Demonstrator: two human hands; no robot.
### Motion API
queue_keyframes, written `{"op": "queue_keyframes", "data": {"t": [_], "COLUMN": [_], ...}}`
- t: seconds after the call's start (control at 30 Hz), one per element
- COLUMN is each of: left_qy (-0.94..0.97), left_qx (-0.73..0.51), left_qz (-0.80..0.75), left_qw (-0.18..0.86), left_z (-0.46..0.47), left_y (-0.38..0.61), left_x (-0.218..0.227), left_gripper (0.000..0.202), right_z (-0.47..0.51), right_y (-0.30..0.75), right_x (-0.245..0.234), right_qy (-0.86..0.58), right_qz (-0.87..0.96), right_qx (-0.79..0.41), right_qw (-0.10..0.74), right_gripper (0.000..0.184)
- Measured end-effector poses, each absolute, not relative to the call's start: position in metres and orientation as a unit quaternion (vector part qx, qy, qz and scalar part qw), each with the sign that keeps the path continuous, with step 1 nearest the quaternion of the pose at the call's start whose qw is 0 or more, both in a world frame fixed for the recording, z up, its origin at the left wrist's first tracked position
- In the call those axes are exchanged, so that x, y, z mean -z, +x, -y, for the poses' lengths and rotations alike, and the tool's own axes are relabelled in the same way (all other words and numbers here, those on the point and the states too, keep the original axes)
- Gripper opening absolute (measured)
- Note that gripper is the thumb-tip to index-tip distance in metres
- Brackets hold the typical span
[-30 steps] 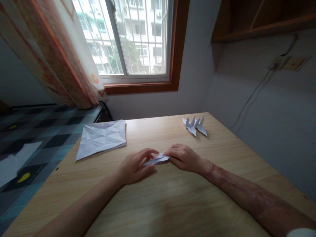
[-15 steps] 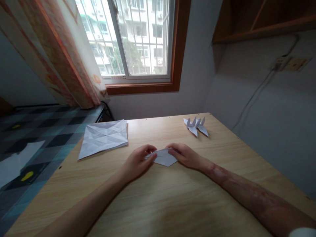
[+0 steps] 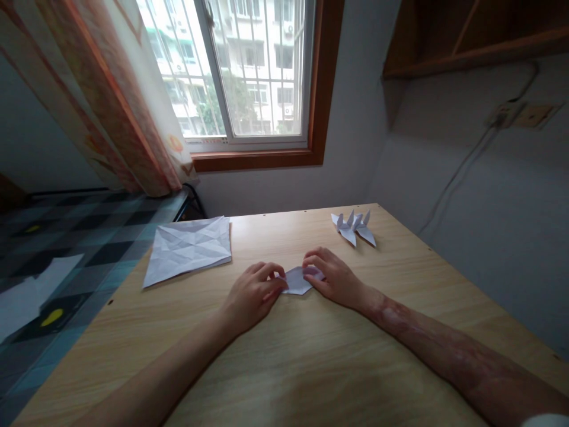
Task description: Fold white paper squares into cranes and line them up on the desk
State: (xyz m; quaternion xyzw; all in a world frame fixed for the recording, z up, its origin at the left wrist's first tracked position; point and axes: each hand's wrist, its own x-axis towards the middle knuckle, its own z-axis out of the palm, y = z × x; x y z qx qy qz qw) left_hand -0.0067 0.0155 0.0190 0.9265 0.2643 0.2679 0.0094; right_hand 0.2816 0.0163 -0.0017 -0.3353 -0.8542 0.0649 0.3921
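A small folded sheet of white paper (image 3: 297, 282) lies at the middle of the wooden table (image 3: 275, 356), its lower edge coming to a blunt point. My left hand (image 3: 260, 289) has its fingers closed on the left end of the folded paper. At the other end, my right hand (image 3: 331, 276) curls over the paper, thumb below and fingers above, gripping its right side. The fingers partly cover both ends of the paper.
Creased white paper sheets (image 3: 189, 249) lie at the table's back left. Folded paper cranes (image 3: 354, 226) stand at the back right. To the left is a checked bed (image 3: 102, 237) with loose white paper (image 3: 57, 276). A window (image 3: 262, 71) is ahead.
The folded paper has gone from slightly tilted up to flatter on the table. My right hand has shifted its grip, with fingers raised and arched over the paper's right end.
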Motion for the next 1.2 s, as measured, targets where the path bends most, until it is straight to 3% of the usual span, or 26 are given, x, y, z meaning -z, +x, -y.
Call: {"op": "queue_keyframes", "data": {"t": [0.1, 0.33, 0.5, 0.57, 0.67, 0.93, 1.2], "left_qy": [0.930, 0.921, 0.918, 0.917, 0.917, 0.909, 0.943], "left_qx": [-0.256, -0.241, -0.242, -0.247, -0.248, -0.258, -0.221], "left_qz": [-0.261, -0.299, -0.308, -0.309, -0.309, -0.324, -0.244], "left_qw": [0.026, 0.060, 0.053, 0.053, 0.053, 0.047, 0.058], "left_z": [-0.0170, -0.0167, -0.0157, -0.0159, -0.0158, -0.0154, -0.0133], "left_y": [-0.0068, -0.0024, -0.0023, -0.0028, -0.0029, -0.0031, -0.0028], "left_x": [-0.0179, -0.0172, -0.0187, -0.0191, -0.0203, -0.0203, -0.0208], "left_gripper": [0.023, 0.022, 0.016, 0.013, 0.014, 0.020, 0.027], "right_z": [-0.0165, -0.0169, -0.0128, -0.0127, -0.0147, -0.0178, -0.0189], "right_y": [0.2818, 0.2803, 0.2815, 0.2814, 0.2806, 0.2804, 0.2808], "right_x": [0.0018, -0.0023, -0.0079, -0.0078, -0.0045, -0.0015, 0.0000], "right_qy": [-0.332, -0.319, -0.307, -0.302, -0.294, -0.314, -0.308], "right_qz": [0.862, 0.881, 0.892, 0.896, 0.895, 0.880, 0.886], "right_qx": [-0.038, -0.085, -0.085, -0.075, -0.061, -0.105, -0.118], "right_qw": [0.381, 0.338, 0.320, 0.317, 0.329, 0.341, 0.325], "right_gripper": [0.013, 0.020, 0.035, 0.031, 0.009, 0.009, 0.013]}}
